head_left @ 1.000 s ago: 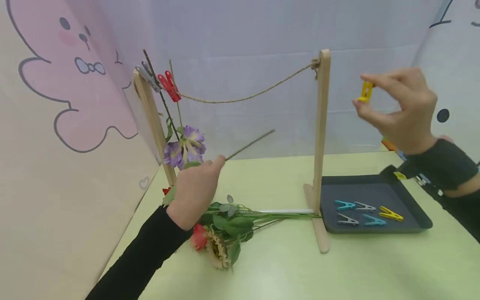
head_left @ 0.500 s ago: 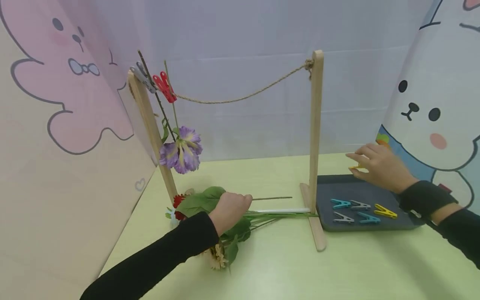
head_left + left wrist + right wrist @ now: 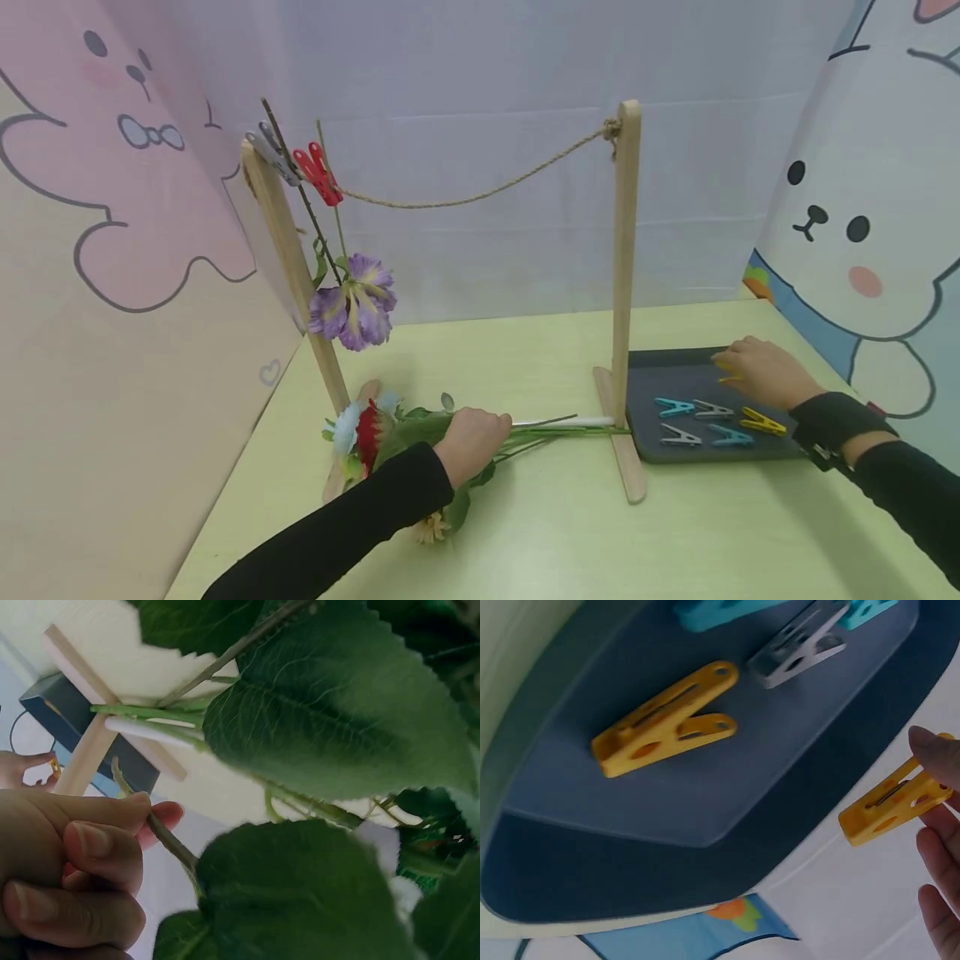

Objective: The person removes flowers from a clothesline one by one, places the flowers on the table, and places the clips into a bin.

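Holding stem (image 3: 172,844) and peg (image 3: 900,812)
Left fingers (image 3: 105,847) are grasping the stem's bare part; right fingers (image 3: 940,851) are pinching the peg's arms, leaving its nose free.

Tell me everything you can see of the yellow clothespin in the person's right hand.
The yellow clothespin looks like plastic, with two arms, cut-outs and a metal-looking spring between them. The right hand pinches it by its handle ends, its gripping end pointing away from the hand. In the head view the hand largely hides it, the dark tray behind.
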Motion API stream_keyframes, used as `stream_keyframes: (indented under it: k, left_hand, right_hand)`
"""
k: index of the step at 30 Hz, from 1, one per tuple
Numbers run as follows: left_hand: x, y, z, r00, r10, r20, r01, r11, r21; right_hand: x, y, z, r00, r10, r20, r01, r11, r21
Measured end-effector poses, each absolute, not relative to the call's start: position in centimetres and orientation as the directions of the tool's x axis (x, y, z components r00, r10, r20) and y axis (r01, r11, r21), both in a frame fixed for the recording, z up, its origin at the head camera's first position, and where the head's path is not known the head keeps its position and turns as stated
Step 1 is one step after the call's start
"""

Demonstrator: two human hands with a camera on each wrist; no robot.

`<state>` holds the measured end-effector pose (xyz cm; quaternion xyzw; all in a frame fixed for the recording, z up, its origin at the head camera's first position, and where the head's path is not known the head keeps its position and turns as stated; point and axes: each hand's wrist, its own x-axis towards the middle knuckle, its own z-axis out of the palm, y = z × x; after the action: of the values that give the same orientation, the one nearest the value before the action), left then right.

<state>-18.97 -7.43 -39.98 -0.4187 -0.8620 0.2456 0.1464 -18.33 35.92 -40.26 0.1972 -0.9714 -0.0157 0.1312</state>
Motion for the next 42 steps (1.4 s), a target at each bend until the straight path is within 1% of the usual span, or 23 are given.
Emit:
stream_keyframes:
  k: [3,5,12,17,21,32,36,39,42]
  left_hand:
    - [-19.1,-7.6,-40.5,-0.613,0.789,0.028,0.651,0.526,-0.547]
    - [-19.2,-7.7,-40.9,-0.618,0.786,0.018,0.65,0.524,-0.551]
    - [-19.2,-7.5,-41.6,-0.622,0.783,-0.009,0.666,0.524,-0.531]
    - [-19.1,-7.3,-41.8,-0.612,0.791,-0.005,0.673,0.517,-0.529]
    - [-19.0,-7.3,-41.8,-0.602,0.798,0.023,0.668,0.519,-0.533]
    - [-18.0,-7.8,-40.0,-0.561,0.827,0.046,0.692,0.498,-0.522]
    - [-17.5,-7.7,-39.0,-0.565,0.824,0.047,0.699,0.509,-0.503]
    - [-16.9,-7.6,-38.3,-0.568,0.823,0.01,0.704,0.493,-0.511]
    - [-16.3,-7.4,-37.7,-0.558,0.829,-0.025,0.723,0.472,-0.505]
  right_hand:
    - [-18.9,36.5,-40.8,-0.934,-0.311,0.177,-0.307,0.95,0.052]
    - [-19.1,36.8,-41.0,-0.944,-0.295,0.146,-0.291,0.955,0.051]
    - [-19.6,37.5,-41.9,-0.943,-0.315,0.107,-0.311,0.949,0.051]
    - [-19.6,37.8,-42.3,-0.962,-0.268,0.042,-0.266,0.963,0.053]
    - [-19.6,37.7,-42.5,-0.972,-0.235,0.007,-0.235,0.97,0.056]
    - [-19.3,37.6,-43.0,-0.975,-0.223,-0.004,-0.223,0.971,0.081]
    - [-19.1,37.6,-43.2,-0.977,-0.215,-0.002,-0.215,0.974,0.076]
    - [-19.0,37.6,-43.2,-0.979,-0.206,-0.003,-0.205,0.976,0.068]
    - [-18.9,37.4,-43.3,-0.98,-0.199,-0.008,-0.199,0.977,0.071]
